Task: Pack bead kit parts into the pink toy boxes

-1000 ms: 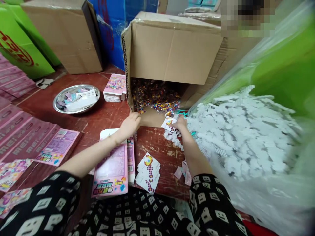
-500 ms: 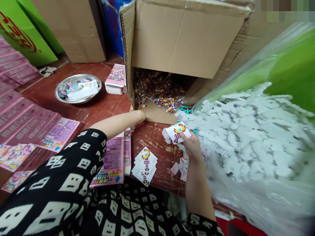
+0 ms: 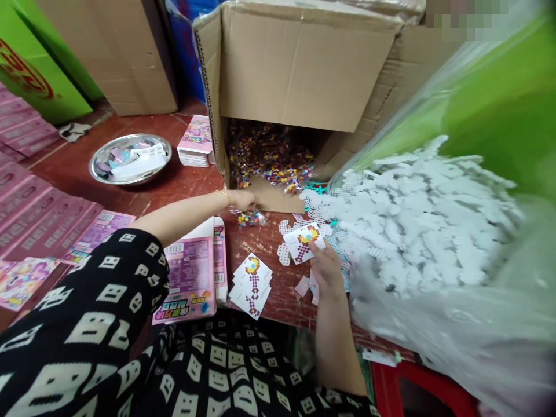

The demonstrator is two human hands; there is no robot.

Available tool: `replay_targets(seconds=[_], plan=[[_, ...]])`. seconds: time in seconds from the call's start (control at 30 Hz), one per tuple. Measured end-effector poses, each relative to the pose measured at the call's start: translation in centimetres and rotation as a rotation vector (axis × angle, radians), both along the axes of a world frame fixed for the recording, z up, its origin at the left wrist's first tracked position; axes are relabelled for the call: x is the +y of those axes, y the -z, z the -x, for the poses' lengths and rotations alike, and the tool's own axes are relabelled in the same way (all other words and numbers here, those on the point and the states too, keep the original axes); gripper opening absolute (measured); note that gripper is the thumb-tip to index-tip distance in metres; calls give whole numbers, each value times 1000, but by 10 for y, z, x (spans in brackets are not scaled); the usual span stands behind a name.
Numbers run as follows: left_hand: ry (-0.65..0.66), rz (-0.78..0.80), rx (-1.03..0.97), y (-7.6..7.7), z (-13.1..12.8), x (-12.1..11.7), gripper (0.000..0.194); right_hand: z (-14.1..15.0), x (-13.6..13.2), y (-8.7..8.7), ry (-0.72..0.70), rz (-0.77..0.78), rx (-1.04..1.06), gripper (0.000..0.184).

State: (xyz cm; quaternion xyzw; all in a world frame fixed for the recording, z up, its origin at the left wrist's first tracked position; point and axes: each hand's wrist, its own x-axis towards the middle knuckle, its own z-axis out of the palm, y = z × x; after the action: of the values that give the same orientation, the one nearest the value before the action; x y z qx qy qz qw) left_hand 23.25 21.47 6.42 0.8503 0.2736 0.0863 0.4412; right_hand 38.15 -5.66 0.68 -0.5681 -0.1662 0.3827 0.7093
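Note:
My left hand (image 3: pixel 244 200) is at the front flap of an open carton, its fingers closed. A small clear bag of colourful pieces (image 3: pixel 251 218) shows just beneath those fingers and seems gripped by them, though the hold is partly hidden. On the right, my right hand (image 3: pixel 326 263) grips a white card (image 3: pixel 303 240) printed with a pixel wand, thumb on top. Similar overlapping cards (image 3: pixel 252 286) lie fanned on the table between my arms. Inside the carton (image 3: pixel 286 69) are many clear bags of colourful pieces (image 3: pixel 273 153).
A clear sack of white perforated plastic pieces (image 3: pixel 425 226) fills the right side. At left are a metal dish (image 3: pixel 130 180) of scraps, a stack of pink cards (image 3: pixel 195 142), pink printed boxes (image 3: pixel 191 272) and rows of pink cartons (image 3: pixel 39 214). A red stool (image 3: pixel 386 388) stands below right.
My left hand has come into clearer view at the carton flap, and a small bag of colourful pieces now shows beneath it. My right hand still holds the card; the whole view has shifted slightly.

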Motion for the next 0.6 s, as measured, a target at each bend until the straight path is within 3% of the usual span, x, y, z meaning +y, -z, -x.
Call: replay_targets(seconds=[0.07, 0.13, 0.23, 0.3, 0.4, 0.5, 0.6], plan=[[32, 95, -30, -3, -5, -12, 20, 16, 5, -13, -31, -45, 6, 41], [28, 188, -106, -4, -6, -34, 27, 34, 17, -22, 11, -105, -39, 40], [-46, 309, -259, -5, 3, -73, 36, 58, 39, -27, 155, -177, -153, 40], [-114, 371, -339, -7, 14, -94, 46, 68, 49, -25, 154, -192, -175, 41], [-243, 657, -404, -17, 37, -114, 64, 76, 55, -24, 52, -187, -94, 42], [-324, 983, -488, -28, 60, -136, 68, 87, 56, -30, 34, -188, -26, 41], [-402, 861, -607, -36, 81, -162, 60, 110, 53, -40, -19, -194, -27, 42]])
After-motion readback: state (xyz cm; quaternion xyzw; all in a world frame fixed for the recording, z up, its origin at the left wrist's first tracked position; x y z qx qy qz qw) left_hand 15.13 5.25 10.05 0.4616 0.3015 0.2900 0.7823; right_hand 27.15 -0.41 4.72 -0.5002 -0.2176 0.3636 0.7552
